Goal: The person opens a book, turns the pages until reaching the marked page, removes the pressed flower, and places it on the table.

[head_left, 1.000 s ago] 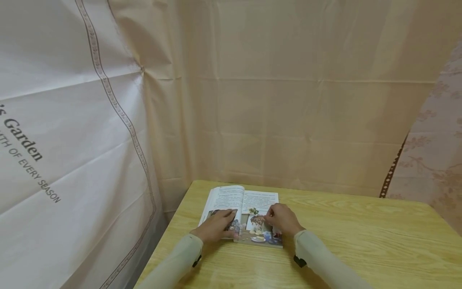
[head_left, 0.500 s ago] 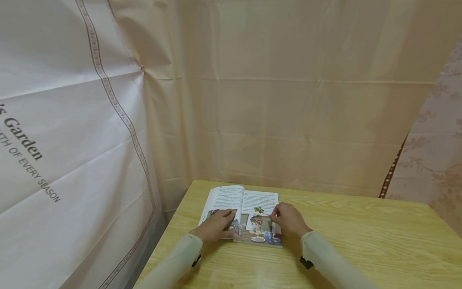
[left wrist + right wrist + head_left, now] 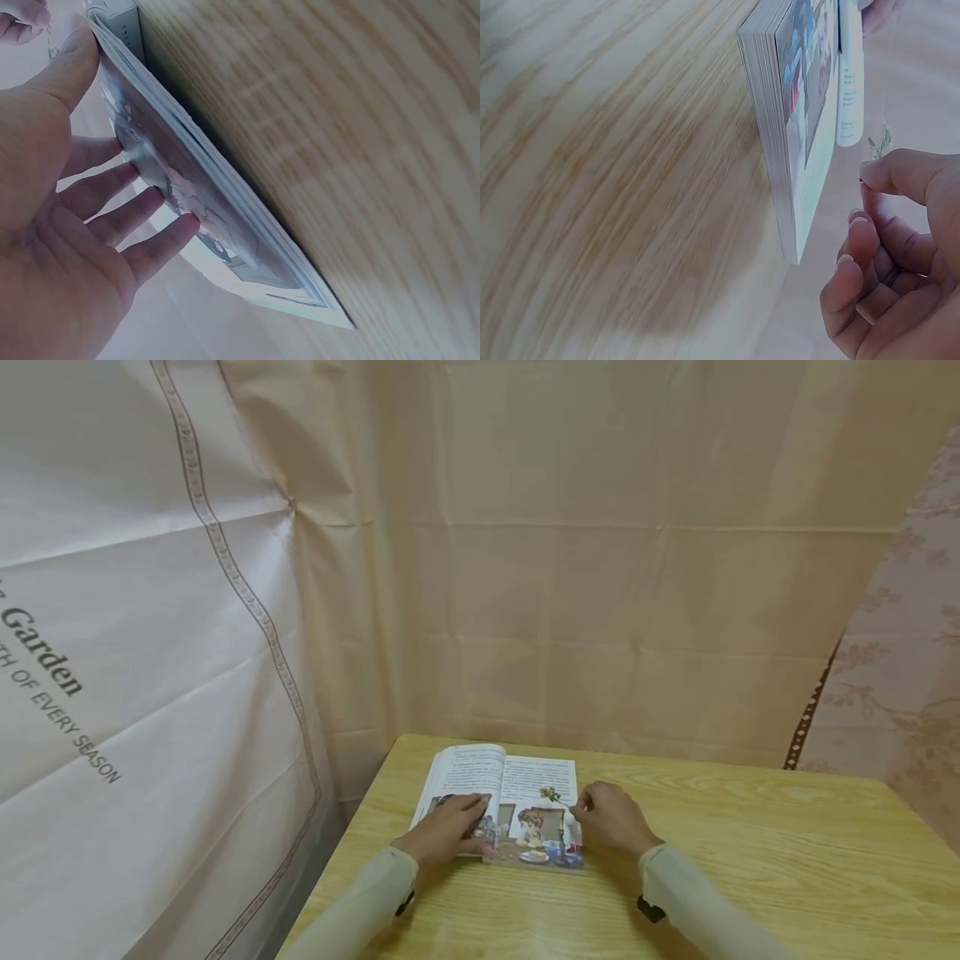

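Note:
An open book lies on the table, with printed text above colour pictures. My left hand rests on its left page. In the left wrist view the fingers of that hand are straight, fingertips touching the picture, and the thumb lies along the pages' edge. Just off the book's right edge, my right hand pinches the thin stem of a small green sprig between thumb and index finger. Its leafy head appears over the right page. The right wrist view shows the sprig above the book, partly behind the thumb.
The wooden table extends to the right of the book. A beige cloth hangs behind it. A white cloth with printed lettering hangs at the left, and a flower-patterned cloth at the right.
My right hand has moved right, from over the right page to its outer edge, carrying the sprig with it. The left hand stays on the left page.

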`<act>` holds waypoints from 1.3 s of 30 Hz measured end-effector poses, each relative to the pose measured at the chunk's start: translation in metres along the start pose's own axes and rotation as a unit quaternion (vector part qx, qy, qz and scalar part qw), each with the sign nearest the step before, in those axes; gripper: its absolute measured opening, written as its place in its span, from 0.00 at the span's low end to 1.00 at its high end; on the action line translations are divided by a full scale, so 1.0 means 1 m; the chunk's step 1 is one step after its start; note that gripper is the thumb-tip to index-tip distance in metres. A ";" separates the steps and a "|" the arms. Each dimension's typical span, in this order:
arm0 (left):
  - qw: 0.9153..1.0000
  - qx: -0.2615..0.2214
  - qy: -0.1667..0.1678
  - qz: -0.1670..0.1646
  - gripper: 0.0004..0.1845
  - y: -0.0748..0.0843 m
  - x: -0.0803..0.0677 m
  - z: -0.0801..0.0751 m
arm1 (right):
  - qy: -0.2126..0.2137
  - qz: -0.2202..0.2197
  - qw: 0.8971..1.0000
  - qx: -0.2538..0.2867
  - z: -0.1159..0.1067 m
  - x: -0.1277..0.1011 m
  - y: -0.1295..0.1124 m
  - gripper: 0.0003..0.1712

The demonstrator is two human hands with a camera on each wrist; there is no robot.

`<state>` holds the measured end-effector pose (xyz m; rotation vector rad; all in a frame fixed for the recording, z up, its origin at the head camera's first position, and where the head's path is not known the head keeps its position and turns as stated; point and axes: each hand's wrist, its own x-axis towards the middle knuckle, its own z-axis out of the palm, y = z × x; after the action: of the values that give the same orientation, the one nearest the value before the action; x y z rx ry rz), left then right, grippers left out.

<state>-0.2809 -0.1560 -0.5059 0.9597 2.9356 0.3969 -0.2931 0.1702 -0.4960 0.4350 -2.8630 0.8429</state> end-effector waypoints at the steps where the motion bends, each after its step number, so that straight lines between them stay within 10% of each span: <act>1: 1.000 0.001 0.003 0.002 0.49 0.000 0.000 0.000 | 0.000 0.001 1.000 0.001 -0.001 -0.001 0.000 0.08; 39: 1.000 0.011 0.011 0.018 0.47 -0.001 -0.004 0.002 | 0.009 0.018 1.000 0.006 -0.039 -0.039 0.049 0.06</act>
<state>-0.2785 -0.1588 -0.5080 1.0184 2.9531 0.3785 -0.2693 0.2401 -0.4957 0.3749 -2.8591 0.8649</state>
